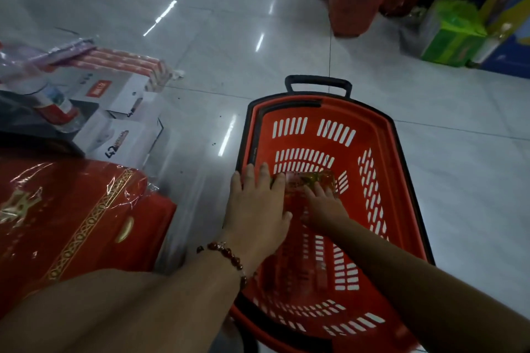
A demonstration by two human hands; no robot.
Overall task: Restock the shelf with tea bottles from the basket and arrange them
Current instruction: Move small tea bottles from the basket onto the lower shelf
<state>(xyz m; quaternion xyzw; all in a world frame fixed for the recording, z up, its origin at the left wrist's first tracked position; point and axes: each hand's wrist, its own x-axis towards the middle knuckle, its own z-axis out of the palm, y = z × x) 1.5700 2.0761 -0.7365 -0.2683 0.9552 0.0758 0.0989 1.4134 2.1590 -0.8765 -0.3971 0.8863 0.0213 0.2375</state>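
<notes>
Hands in basket — tea bottles at the bottom

Basket point(378, 135), red with black rim, sits on the tiled floor point(200, 37). Inside it, low against the far wall, lies a blurred red-and-yellow wrapped pack of tea bottles point(309, 180). Left hand point(255, 209) lies over the pack's left end, fingers nearly straight; a beaded bracelet point(229, 256) rings that wrist. Right hand point(325, 206) reaches deeper, fingers on the pack's near side — whether they curl round it cannot be told. Left of the basket: a red gift box point(71, 218) and white cartons point(120, 135).

tea bottle point(308, 183) blurred, partly hidden under both hands, label unreadable
</notes>
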